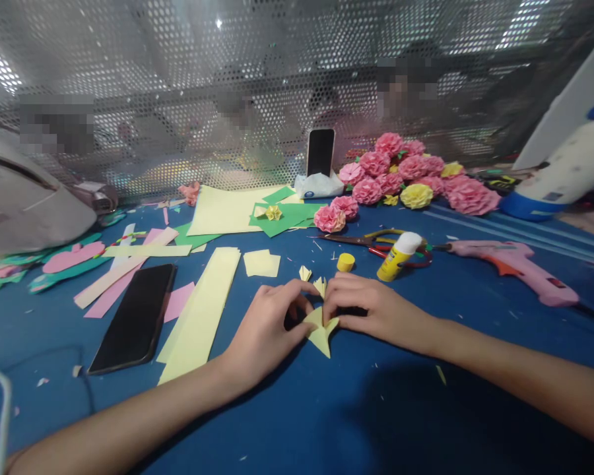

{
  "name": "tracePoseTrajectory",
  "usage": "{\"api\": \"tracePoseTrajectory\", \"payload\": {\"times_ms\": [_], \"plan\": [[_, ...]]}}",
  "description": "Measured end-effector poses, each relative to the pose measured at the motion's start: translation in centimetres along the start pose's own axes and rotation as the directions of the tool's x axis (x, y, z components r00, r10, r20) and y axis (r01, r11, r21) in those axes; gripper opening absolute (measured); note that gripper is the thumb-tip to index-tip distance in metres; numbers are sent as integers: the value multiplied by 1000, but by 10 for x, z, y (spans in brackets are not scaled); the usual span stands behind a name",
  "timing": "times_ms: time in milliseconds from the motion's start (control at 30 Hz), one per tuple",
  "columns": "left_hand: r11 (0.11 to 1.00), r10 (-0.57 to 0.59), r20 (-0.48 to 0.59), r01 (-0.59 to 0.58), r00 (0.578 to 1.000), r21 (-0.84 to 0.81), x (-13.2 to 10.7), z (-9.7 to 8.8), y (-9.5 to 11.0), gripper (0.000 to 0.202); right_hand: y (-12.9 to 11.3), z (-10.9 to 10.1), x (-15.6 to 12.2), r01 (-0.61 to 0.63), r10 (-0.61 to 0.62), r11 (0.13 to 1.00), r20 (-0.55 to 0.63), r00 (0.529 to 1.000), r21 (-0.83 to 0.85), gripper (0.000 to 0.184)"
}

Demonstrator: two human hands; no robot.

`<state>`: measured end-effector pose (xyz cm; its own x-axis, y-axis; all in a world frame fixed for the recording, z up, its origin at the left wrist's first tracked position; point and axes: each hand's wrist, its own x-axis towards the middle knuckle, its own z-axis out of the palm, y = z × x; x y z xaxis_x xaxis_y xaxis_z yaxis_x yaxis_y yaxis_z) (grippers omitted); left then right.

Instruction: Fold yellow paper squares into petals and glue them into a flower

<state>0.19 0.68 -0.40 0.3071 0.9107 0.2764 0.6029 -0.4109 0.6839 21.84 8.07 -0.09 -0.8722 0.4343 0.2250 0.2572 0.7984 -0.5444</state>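
Folded yellow paper (321,336): lay between both hands, long axis running toward and away from the wearer | Left hand (276,323): pinched its left edge | Right hand (363,301): pinched its right edge, neither hand nearer | Small folded piece (305,273): lay just beyond | Glue stick (396,258): stood tilted, beyond right hand.

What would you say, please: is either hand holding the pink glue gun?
No, the pink glue gun lies on the table, apart from the left hand and right hand at the folded yellow paper.
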Motion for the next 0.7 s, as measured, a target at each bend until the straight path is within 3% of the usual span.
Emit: {"api": "tracePoseTrajectory", "payload": {"times_ms": [233,433,700], "plan": [[1000,1,18,-2,1000,22,-1,-2,-1,37,-6,-2,-5,116,-123,986,-58,991,-117,19],[999,12,31,-12,999,32,-1,-1,-2,32,-10,-1,-2,248,-280,915,-59,958,-319,20],[999,26,19,-27,999,30,-1,0,-3,29,-13,2,1,244,-273,912,-44,961,-331,23]]}}
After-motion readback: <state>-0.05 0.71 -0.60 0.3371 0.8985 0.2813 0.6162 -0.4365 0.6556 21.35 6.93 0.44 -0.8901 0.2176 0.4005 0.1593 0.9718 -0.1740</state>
